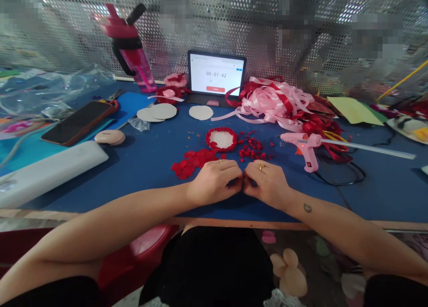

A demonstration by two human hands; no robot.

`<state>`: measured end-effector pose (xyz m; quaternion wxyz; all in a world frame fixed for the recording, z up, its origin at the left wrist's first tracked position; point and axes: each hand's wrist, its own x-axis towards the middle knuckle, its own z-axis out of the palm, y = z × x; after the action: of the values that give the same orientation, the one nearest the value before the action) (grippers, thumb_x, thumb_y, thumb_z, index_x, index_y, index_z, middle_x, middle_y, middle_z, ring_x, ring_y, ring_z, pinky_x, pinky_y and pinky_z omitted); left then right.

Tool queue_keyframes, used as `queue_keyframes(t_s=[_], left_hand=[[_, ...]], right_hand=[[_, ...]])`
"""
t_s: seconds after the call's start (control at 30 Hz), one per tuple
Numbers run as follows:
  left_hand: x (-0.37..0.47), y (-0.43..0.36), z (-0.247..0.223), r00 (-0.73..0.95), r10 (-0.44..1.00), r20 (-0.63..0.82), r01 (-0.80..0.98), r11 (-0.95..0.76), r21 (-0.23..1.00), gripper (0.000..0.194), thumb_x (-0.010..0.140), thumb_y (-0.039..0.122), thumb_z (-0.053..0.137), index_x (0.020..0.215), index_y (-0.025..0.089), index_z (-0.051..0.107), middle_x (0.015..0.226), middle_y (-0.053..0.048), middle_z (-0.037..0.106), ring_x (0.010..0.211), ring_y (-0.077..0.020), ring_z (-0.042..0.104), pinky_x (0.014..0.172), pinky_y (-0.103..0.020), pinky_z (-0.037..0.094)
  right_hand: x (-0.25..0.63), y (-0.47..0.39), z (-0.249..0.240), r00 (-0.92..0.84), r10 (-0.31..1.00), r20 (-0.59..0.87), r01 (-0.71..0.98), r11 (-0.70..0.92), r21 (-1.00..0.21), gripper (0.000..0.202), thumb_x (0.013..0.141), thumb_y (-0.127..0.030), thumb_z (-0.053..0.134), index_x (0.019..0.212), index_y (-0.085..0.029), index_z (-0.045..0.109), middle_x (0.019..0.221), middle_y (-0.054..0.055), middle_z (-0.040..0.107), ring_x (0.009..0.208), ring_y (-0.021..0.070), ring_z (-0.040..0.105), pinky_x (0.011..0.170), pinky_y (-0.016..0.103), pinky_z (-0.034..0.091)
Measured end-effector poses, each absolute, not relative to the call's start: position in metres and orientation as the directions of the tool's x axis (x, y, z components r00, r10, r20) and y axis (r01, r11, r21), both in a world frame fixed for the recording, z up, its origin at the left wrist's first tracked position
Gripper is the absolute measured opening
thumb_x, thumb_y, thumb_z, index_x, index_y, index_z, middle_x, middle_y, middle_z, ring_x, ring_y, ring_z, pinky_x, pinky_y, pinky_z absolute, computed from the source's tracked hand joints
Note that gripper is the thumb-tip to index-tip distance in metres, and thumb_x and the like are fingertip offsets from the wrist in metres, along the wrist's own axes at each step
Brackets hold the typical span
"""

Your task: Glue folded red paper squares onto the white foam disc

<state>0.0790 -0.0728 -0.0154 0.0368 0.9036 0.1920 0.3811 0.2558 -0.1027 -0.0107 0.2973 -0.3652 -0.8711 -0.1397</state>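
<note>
My left hand (217, 181) and my right hand (266, 183) meet fingertip to fingertip above the front of the blue table. Both have curled, closed fingers; whatever they pinch is too small or hidden to name. Flat red pieces (190, 163) lie just beyond my left hand. Small folded red bits (253, 148) are scattered beyond my right hand. Behind the hands sits a white disc (221, 140) edged with a ring of red pieces. A pink glue gun (306, 149) lies on its side to the right, a clear glue stick in its back.
A tablet (216, 74) showing a timer stands at the back, beside pink and red ribbons (274, 100). White discs (201, 112), a bottle (133, 53), a phone (79, 122) and a long white device (53, 171) lie or stand leftward. The glue gun's cable (347, 183) loops right.
</note>
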Motion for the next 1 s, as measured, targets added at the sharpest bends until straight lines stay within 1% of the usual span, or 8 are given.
queue_keyframes(t_s=[0.07,0.23,0.3,0.4,0.53,0.63,0.8,1.0], left_hand=[[0.079,-0.072,-0.013,0.624,0.408,0.666,0.292,-0.913,0.286,0.011,0.075,0.011,0.050,0.068,0.015,0.057,0.066,0.001,0.059,0.061,-0.0075,0.054,0.058,-0.017,0.044],[0.078,-0.068,-0.006,0.560,0.575,0.596,0.263,-0.806,0.531,0.008,0.075,0.014,0.055,0.074,0.014,0.063,0.065,0.001,0.061,0.058,-0.0064,0.055,0.055,-0.016,0.044],[0.078,-0.066,-0.004,0.546,0.622,0.562,0.265,-0.764,0.588,0.008,0.075,0.014,0.056,0.075,0.014,0.064,0.065,0.001,0.062,0.057,-0.0062,0.056,0.056,-0.016,0.045],[0.076,-0.064,-0.003,0.522,0.670,0.528,0.269,-0.717,0.643,0.008,0.075,0.015,0.057,0.075,0.014,0.065,0.066,0.001,0.062,0.057,-0.0065,0.057,0.056,-0.016,0.046],[0.076,-0.063,-0.002,0.529,0.676,0.513,0.262,-0.705,0.659,0.009,0.076,0.016,0.057,0.076,0.014,0.065,0.066,0.001,0.063,0.057,-0.0068,0.057,0.056,-0.017,0.046],[0.076,-0.064,-0.002,0.552,0.659,0.510,0.262,-0.718,0.645,0.010,0.077,0.016,0.056,0.078,0.014,0.065,0.066,0.000,0.062,0.058,-0.0067,0.057,0.056,-0.017,0.046],[0.077,-0.064,-0.004,0.570,0.636,0.520,0.250,-0.737,0.628,0.009,0.076,0.014,0.056,0.078,0.013,0.065,0.066,0.000,0.062,0.058,-0.0064,0.056,0.056,-0.017,0.046],[0.078,-0.063,-0.006,0.583,0.628,0.515,0.254,-0.743,0.619,0.009,0.077,0.016,0.056,0.077,0.013,0.065,0.066,0.000,0.061,0.058,-0.0066,0.055,0.056,-0.017,0.045]], right_hand=[[0.258,-0.102,-0.009,-0.549,0.571,0.610,0.724,0.690,0.006,0.013,0.076,-0.016,0.044,0.065,-0.020,0.048,0.057,-0.002,0.053,0.057,0.0121,0.049,0.055,0.022,0.035],[0.266,-0.099,-0.006,-0.485,0.618,0.619,0.738,0.669,-0.089,0.016,0.078,-0.025,0.051,0.064,-0.019,0.052,0.055,-0.004,0.056,0.054,0.0095,0.052,0.055,0.022,0.035],[0.267,-0.098,-0.005,-0.466,0.629,0.622,0.738,0.664,-0.118,0.017,0.078,-0.026,0.052,0.063,-0.019,0.052,0.054,-0.005,0.056,0.053,0.0088,0.052,0.055,0.021,0.036],[0.268,-0.097,-0.003,-0.444,0.657,0.610,0.735,0.656,-0.173,0.014,0.079,-0.025,0.051,0.067,-0.019,0.055,0.057,-0.005,0.058,0.054,0.0083,0.053,0.057,0.021,0.037],[0.268,-0.096,-0.001,-0.410,0.702,0.583,0.732,0.634,-0.250,0.010,0.080,-0.026,0.052,0.076,-0.020,0.058,0.064,-0.004,0.062,0.054,0.0071,0.053,0.058,0.020,0.038],[0.269,-0.096,-0.001,-0.415,0.707,0.572,0.719,0.641,-0.270,0.010,0.081,-0.028,0.053,0.081,-0.020,0.059,0.067,-0.004,0.062,0.055,0.0071,0.053,0.058,0.020,0.039],[0.269,-0.098,-0.003,-0.448,0.697,0.560,0.703,0.661,-0.261,0.010,0.082,-0.028,0.053,0.082,-0.019,0.058,0.067,-0.004,0.062,0.057,0.0076,0.054,0.060,0.021,0.039],[0.267,-0.098,-0.001,-0.480,0.676,0.559,0.685,0.687,-0.243,0.007,0.082,-0.021,0.050,0.079,-0.018,0.056,0.066,-0.003,0.060,0.056,0.0076,0.052,0.059,0.020,0.038]])
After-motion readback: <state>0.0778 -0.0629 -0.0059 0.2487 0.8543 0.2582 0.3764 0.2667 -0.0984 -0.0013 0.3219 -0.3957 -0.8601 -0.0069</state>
